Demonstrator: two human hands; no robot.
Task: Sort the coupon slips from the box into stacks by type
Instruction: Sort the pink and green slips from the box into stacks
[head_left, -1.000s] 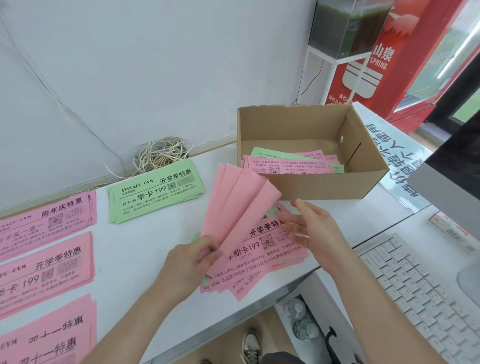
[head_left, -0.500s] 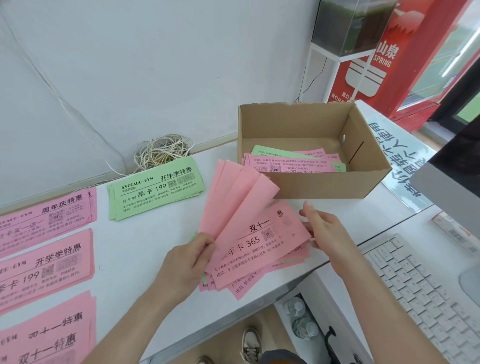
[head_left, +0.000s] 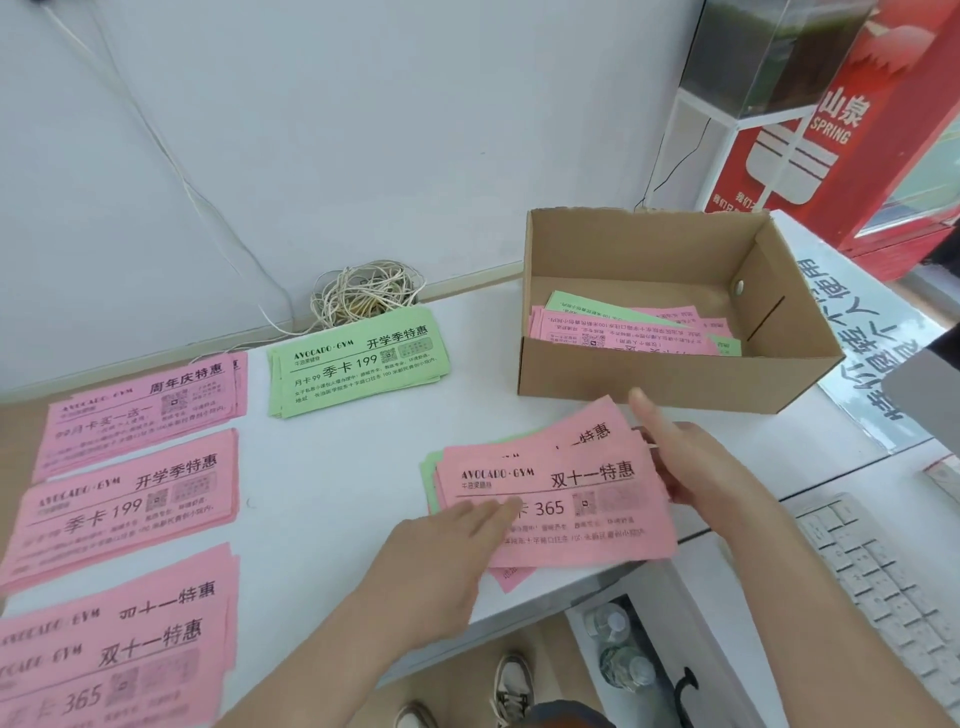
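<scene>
An unsorted pile of pink and green coupon slips lies flat on the white table in front of the cardboard box. My left hand rests on the pile's left edge with straight fingers. My right hand holds the pile's right edge, fingers partly under the slips. More slips lie inside the box. Sorted stacks sit at the left: a green stack and three pink stacks.
A coil of cord lies against the wall behind the green stack. A white keyboard sits at the right on a lower surface. A red sign stands behind the box. Bottles stand below the table edge.
The fanned pink slips my left hand held upright have come down flat onto the pile. My left hand now lies on top of them. The right hand stays at the pile's right edge.
</scene>
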